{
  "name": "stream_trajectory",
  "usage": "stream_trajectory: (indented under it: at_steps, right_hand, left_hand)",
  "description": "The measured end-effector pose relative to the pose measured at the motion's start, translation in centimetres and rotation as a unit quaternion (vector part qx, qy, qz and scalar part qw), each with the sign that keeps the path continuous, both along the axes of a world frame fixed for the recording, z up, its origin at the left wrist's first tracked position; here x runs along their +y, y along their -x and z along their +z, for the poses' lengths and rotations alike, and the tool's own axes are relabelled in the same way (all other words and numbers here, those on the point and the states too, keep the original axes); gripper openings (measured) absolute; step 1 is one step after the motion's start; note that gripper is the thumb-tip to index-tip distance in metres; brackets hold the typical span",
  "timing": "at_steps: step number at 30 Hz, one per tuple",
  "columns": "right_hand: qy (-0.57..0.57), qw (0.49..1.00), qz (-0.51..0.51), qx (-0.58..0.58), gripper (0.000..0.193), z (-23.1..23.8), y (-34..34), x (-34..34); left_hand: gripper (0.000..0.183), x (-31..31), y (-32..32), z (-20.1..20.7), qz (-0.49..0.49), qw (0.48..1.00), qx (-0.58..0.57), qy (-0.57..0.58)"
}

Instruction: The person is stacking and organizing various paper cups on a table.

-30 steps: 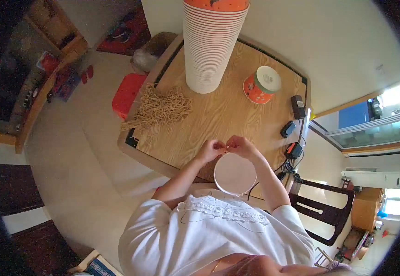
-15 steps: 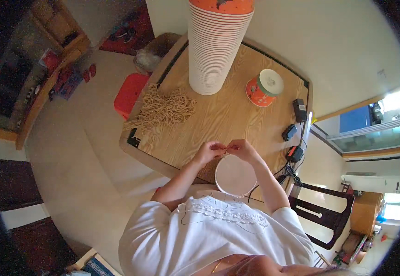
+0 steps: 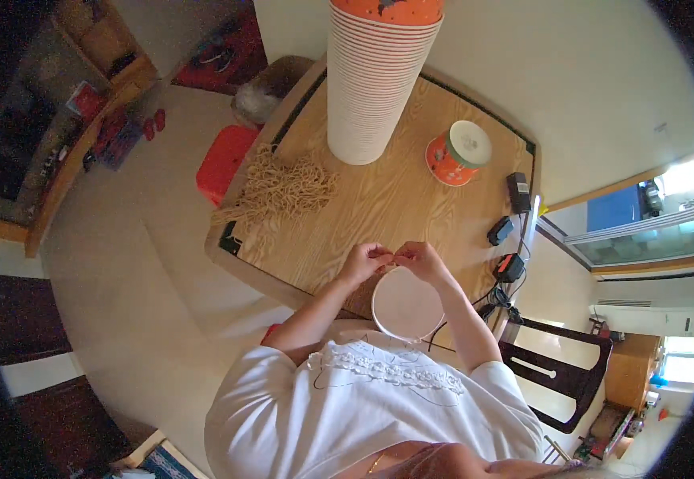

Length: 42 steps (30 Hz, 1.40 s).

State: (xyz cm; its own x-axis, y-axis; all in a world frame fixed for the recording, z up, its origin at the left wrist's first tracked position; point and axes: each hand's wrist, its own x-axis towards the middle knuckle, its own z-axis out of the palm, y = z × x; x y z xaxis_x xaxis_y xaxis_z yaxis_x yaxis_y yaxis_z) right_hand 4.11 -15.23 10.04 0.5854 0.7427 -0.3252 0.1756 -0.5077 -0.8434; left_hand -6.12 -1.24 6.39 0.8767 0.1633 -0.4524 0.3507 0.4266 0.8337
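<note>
Both hands meet at the far rim of a round, pale paper tub (image 3: 407, 305) near the table's front edge. My left hand (image 3: 365, 265) is closed in a pinch, its fingertips against those of my right hand (image 3: 419, 260), which is pinched too. Whatever lies between the fingertips is too small to make out. A thin tan strand shows at the tub's near rim. On the table to the left lies a tangled heap of tan strings (image 3: 287, 190).
A tall stack of white paper tubs (image 3: 375, 88) stands at the back. Right of it sits an orange tub with a pale top (image 3: 462, 153). Black adapters (image 3: 518, 193) and cables line the right edge. A dark chair (image 3: 558, 371) and a red stool (image 3: 223, 164) flank the table.
Both hands stay at the far rim with their fingertips together. The tub and the things on the table show no clear movement.
</note>
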Motion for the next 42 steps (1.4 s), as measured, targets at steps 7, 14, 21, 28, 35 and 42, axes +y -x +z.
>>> stream_trajectory:
  at_steps: [7,14,21,28,35,42]
  right_hand:
    - [0.016,1.000,0.000,-0.022,0.009,-0.3,-0.1,-0.2]
    - [0.020,1.000,0.008,0.016,0.012,0.3,0.0,0.3]
    - [0.038,0.999,0.020,-0.016,0.011,1.2,0.2,0.5]
    - [-0.004,0.999,0.011,-0.034,0.011,0.4,0.3,0.2]
    - [0.046,0.999,-0.008,-0.022,0.011,0.6,0.3,0.2]
    - [0.008,0.998,0.000,-0.055,0.009,0.7,0.5,0.3]
  left_hand:
    - [0.008,-0.3,-0.2,-0.8,0.012,1.000,-0.008,0.012]
    - [0.009,0.0,0.2,-0.5,0.010,1.000,-0.006,0.002]
    - [0.011,0.7,0.4,-0.9,0.005,0.999,0.024,0.039]
    - [0.013,0.1,0.7,-1.3,0.010,1.000,-0.012,0.007]
    - [0.015,0.4,0.6,-0.7,-0.019,1.000,0.008,-0.003]
    - [0.013,0.1,0.8,-0.8,0.010,0.999,0.003,0.034]
